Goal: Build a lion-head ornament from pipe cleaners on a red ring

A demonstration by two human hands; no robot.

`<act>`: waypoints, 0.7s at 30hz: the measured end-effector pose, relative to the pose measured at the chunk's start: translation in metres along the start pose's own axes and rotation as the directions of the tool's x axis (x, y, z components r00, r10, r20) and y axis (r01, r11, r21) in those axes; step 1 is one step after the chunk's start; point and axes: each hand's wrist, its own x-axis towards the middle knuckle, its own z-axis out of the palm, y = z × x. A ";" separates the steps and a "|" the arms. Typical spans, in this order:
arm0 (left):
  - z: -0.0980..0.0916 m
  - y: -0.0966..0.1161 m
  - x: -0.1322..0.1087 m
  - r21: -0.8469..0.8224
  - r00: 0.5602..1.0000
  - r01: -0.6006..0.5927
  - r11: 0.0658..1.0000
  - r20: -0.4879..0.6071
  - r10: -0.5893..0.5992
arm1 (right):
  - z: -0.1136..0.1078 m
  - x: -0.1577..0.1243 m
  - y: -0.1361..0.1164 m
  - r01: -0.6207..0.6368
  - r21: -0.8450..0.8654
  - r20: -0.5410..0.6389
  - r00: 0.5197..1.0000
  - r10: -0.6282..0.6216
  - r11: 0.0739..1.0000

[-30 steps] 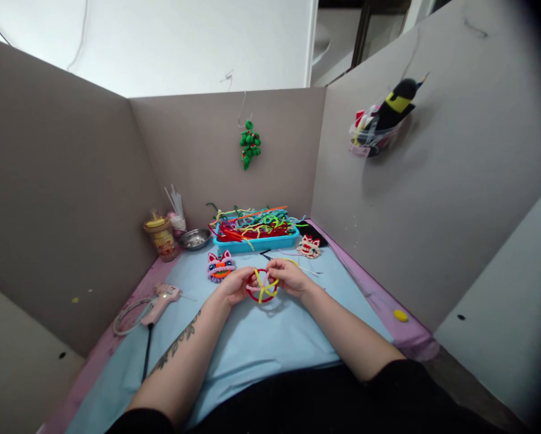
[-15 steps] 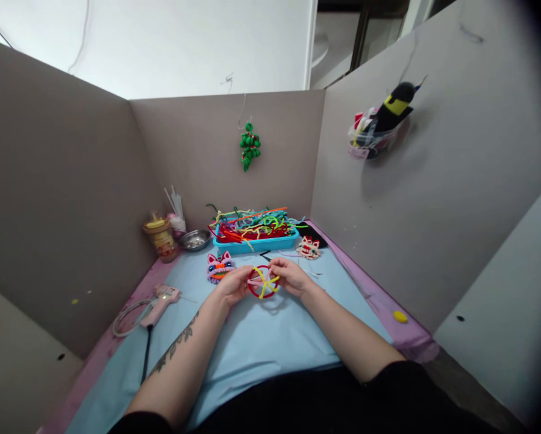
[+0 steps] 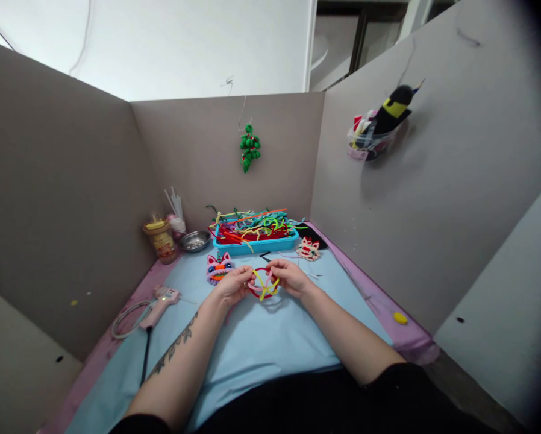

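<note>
Between my two hands is a pipe-cleaner ring (image 3: 262, 296), red around the rim with yellow and pink strands crossing inside it. My left hand (image 3: 235, 286) pinches its left edge, fingers closed. At the upper right of the rim, my right hand (image 3: 288, 277) grips it between thumb and fingers. The ring is held a little above the blue cloth and looks tilted. Just beyond my left hand lies a pink and purple pipe-cleaner animal face (image 3: 218, 266) with pointed ears. A white and red one (image 3: 308, 248) rests past my right hand.
A blue tray (image 3: 256, 246) heaped with coloured pipe cleaners stands at the back. On the left are a pink glue gun (image 3: 161, 306) with its cord, a metal bowl (image 3: 194, 242) and a jar (image 3: 162, 241). A yellow disc (image 3: 400, 318) lies at the right. Grey panels surround the table.
The ring has tipped, so its inner strands now look raised and its outline flatter. Both hands stay on it, with only slight shifts of the fingers.
</note>
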 end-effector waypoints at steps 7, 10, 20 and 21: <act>-0.001 -0.002 0.002 0.020 1.000 -0.012 1.000 -0.006 0.012 | 0.001 0.001 0.001 -0.034 -0.021 -0.022 0.999 0.033 0.999; -0.001 -0.003 0.003 0.020 0.999 -0.023 1.000 -0.026 0.023 | 0.000 0.002 0.003 0.022 -0.054 -0.014 1.000 -0.023 0.998; 0.013 -0.007 0.002 0.173 0.958 -0.165 0.971 -0.208 0.200 | 0.008 -0.006 -0.002 0.444 -0.730 0.073 0.807 -0.586 0.521; 0.014 -0.007 0.002 0.218 0.942 -0.197 0.956 -0.228 0.246 | 0.009 -0.007 -0.002 0.445 -0.773 0.099 0.789 -0.607 0.452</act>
